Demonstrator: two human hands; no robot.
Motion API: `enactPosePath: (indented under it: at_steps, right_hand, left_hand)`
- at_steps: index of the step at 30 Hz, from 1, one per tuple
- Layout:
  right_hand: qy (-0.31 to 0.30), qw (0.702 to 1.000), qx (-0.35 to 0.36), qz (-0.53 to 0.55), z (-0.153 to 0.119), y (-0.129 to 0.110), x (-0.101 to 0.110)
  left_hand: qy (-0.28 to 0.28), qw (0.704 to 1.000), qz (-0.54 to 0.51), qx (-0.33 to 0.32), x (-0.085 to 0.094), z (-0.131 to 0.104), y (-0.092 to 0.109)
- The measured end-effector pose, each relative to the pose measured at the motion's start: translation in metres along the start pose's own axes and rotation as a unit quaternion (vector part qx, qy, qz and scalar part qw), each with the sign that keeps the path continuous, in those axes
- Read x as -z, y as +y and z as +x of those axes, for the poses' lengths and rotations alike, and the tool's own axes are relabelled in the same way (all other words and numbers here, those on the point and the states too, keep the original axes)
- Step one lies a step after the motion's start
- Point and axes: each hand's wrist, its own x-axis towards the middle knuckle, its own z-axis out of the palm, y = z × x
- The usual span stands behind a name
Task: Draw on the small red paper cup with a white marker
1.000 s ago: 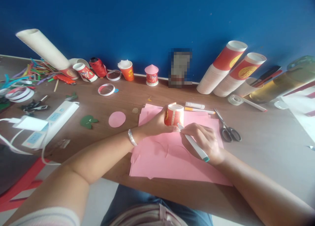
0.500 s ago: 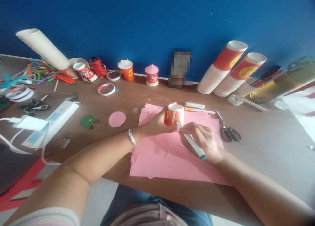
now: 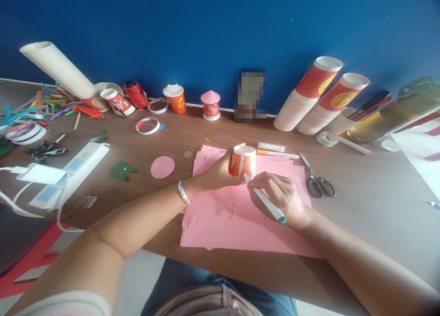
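Observation:
My left hand [image 3: 227, 169] is closed around a red paper cup [image 3: 242, 162], gripping it from the left. The cup's pale seam faces me. In my right hand [image 3: 280, 194] is a white marker [image 3: 268, 203] with a green end, its tip at the lower part of the cup. Whether the tip touches the cup, I cannot tell. Both hands are over a stack of pink paper sheets [image 3: 240, 229]. Just behind the cup, a capped white marker [image 3: 271, 146] and an orange and white pen [image 3: 278, 154] lie on the paper.
Scissors [image 3: 316, 178] lie right of the paper. A pink paper circle [image 3: 162, 167], a green paper piece [image 3: 121, 170] and a power strip [image 3: 70, 174] are at the left. Along the blue wall stand a pink-roofed cup lantern [image 3: 211, 106], stacked cups [image 3: 299, 102] and a tape roll [image 3: 327, 138].
The marker tip has shifted slightly left along the cup's lower part. My left hand keeps the cup in nearly the same place. The whole view has drifted a little.

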Motion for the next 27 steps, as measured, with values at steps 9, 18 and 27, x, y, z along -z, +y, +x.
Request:
enactPosePath:
  at_steps: [9,18,27]
  right_hand:
    - [-0.011,1.0,-0.011,-0.009,-0.0004,0.0003,0.0038]
    - [0.001,1.0,-0.014,-0.028,0.0016,0.0003,0.0048]
    - [-0.003,0.999,-0.02,-0.028,0.0004,0.0001,0.0042]
  left_hand:
    - [-0.015,0.999,-0.035,-0.032,0.0006,0.0022,-0.0003]
    - [-0.008,1.0,-0.025,0.011,-0.0003,0.0002,0.0017]
    - [-0.017,0.999,-0.046,0.0,-0.0002,0.0003,0.0037]
